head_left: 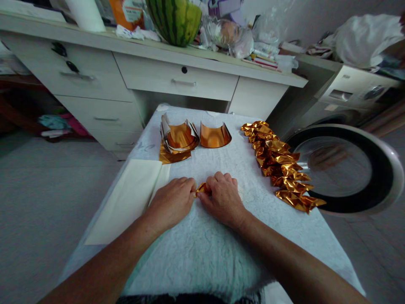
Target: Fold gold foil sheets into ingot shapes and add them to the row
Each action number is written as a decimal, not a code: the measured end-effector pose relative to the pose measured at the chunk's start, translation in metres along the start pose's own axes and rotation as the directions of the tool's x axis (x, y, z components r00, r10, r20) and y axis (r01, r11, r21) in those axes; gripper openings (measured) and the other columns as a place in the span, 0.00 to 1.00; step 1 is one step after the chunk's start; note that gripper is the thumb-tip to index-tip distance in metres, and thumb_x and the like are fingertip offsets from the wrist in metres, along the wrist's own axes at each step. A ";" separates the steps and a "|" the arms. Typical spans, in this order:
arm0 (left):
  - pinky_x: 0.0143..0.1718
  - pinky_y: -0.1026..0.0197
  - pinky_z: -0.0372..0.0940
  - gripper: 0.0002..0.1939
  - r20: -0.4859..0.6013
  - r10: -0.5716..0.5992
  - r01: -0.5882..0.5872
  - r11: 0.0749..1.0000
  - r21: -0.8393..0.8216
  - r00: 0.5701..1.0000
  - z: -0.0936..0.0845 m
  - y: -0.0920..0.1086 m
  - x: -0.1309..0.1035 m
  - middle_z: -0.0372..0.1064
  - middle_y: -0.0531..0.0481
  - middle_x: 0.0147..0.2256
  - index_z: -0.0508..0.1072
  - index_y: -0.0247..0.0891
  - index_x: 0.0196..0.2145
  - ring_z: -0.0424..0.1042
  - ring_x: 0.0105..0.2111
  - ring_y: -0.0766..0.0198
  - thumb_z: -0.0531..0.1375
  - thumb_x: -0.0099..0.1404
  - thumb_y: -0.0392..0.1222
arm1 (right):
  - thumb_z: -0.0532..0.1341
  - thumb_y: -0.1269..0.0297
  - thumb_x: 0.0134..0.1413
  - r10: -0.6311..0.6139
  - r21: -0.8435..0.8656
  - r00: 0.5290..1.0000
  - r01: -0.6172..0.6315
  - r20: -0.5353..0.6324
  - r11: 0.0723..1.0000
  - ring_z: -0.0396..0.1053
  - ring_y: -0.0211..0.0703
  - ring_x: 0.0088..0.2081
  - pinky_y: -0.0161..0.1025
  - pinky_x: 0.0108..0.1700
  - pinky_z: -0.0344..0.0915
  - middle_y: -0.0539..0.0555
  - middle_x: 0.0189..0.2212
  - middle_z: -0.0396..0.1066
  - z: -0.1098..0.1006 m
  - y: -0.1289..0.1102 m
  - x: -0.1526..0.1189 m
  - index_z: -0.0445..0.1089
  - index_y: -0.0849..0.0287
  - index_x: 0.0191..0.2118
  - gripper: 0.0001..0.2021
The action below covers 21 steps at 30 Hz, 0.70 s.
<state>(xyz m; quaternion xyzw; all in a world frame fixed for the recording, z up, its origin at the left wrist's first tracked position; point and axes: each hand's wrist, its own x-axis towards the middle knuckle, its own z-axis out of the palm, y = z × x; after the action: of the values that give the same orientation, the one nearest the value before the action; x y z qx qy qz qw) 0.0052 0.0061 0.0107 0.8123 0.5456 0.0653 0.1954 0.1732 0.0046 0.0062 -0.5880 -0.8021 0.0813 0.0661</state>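
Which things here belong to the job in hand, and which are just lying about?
Likely in the job: gold foil piece in the left hand and right hand; curved gold foil sheets; crumpled gold foil pieces; cream paper.

Apparently lying about: watermelon; orange packet; white roll.

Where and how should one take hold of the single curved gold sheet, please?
Probably pinch the sheet at its raised right edge, coming from the right. Both sides curl upward, so this edge stands off the cloth; the left edge is close to the stack.
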 end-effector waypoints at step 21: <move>0.41 0.60 0.63 0.17 -0.021 0.067 -0.069 0.987 -0.145 0.998 0.005 -0.004 -0.001 0.67 0.52 0.37 0.74 0.47 0.47 0.70 0.38 0.61 0.52 0.67 0.34 | 0.60 0.62 0.57 0.028 0.184 1.000 -0.028 -0.003 0.983 0.62 0.49 0.42 0.44 0.42 0.53 0.54 0.39 0.68 -0.001 0.012 0.000 0.64 0.57 0.40 0.07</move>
<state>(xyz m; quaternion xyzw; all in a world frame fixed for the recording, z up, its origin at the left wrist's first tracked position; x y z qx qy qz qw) 0.0028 0.0055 0.0045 0.8135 0.5129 0.1180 0.2473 0.1844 0.0082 0.0047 -0.5908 -0.7826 0.1544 0.1210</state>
